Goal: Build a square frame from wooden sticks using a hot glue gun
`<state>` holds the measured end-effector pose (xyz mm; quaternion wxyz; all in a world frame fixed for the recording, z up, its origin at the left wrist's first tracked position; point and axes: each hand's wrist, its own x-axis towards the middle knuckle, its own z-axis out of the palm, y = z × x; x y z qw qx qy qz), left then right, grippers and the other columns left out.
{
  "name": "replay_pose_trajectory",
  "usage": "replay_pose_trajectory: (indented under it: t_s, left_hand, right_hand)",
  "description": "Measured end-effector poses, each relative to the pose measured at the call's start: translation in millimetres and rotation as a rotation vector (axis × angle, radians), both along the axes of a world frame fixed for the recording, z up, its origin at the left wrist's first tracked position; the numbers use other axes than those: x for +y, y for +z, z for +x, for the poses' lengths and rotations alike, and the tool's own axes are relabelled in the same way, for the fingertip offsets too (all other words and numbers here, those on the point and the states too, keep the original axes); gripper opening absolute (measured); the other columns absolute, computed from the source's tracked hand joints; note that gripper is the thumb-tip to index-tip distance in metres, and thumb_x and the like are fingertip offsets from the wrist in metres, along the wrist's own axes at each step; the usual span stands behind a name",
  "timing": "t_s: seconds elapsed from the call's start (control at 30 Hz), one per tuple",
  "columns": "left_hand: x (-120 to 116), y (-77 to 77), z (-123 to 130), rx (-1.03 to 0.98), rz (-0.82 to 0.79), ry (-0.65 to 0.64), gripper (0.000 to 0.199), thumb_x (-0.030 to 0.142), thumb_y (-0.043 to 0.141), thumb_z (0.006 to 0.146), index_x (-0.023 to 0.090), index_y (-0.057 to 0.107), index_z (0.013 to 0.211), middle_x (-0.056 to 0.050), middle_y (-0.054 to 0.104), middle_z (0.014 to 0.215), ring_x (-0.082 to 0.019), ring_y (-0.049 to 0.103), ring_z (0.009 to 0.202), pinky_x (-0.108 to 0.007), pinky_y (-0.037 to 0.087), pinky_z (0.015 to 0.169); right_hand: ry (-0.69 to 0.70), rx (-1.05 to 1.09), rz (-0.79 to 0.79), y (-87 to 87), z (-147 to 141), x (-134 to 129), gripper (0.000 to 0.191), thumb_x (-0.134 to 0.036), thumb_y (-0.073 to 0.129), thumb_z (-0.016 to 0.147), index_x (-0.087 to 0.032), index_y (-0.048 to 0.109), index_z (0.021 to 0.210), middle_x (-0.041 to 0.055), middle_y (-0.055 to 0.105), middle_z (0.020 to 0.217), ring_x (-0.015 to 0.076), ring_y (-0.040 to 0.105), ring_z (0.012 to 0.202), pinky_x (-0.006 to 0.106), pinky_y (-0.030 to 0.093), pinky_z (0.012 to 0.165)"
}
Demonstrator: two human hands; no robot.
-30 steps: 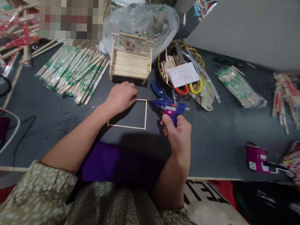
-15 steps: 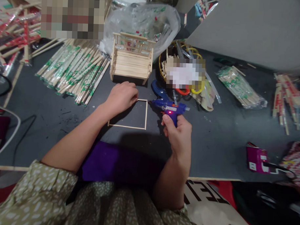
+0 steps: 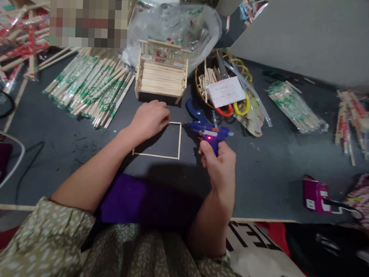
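Note:
A flat rectangular frame of thin wooden sticks (image 3: 180, 141) lies on the dark table. My left hand (image 3: 151, 118) is closed with curled fingers on its far side, covering the far left corner; the fingertips are partly hidden. In my right hand (image 3: 217, 156) is a blue hot glue gun (image 3: 207, 130), a red light glowing on its body. Its nozzle points left, close to the far right corner of the frame. Just behind the left hand stands a small model bench made of wooden sticks (image 3: 160, 79).
Wrapped chopsticks (image 3: 89, 84) are spread at the left. Behind the glue gun, a basket (image 3: 200, 88) holds sticks, scissors (image 3: 241, 106) and a paper note (image 3: 225, 91). Blue tape (image 3: 194, 109) sits beside it. A plastic bag (image 3: 176, 25) lies behind; a purple box (image 3: 317, 194) is at right.

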<state>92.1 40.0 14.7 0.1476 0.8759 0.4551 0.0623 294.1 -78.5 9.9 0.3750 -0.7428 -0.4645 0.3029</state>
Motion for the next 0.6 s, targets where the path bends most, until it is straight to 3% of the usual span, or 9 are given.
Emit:
replay_pose_trajectory:
  t_s: [0.6]
  left_hand:
    - [0.5, 1.5, 0.8, -0.01, -0.02, 0.018, 0.017, 0.024, 0.058, 0.087, 0.018, 0.074, 0.087, -0.009, 0.068, 0.094, -0.025, 0.059, 0.095, -0.034, 0.043, 0.075]
  right_hand:
    - [-0.02, 0.03, -0.008, 2.6, -1.1, 0.6, 0.034, -0.052, 0.064, 0.081, -0.019, 0.058, 0.077, -0.0025, 0.059, 0.061, 0.0091, 0.043, 0.042, 0.024, 0.034, 0.042]
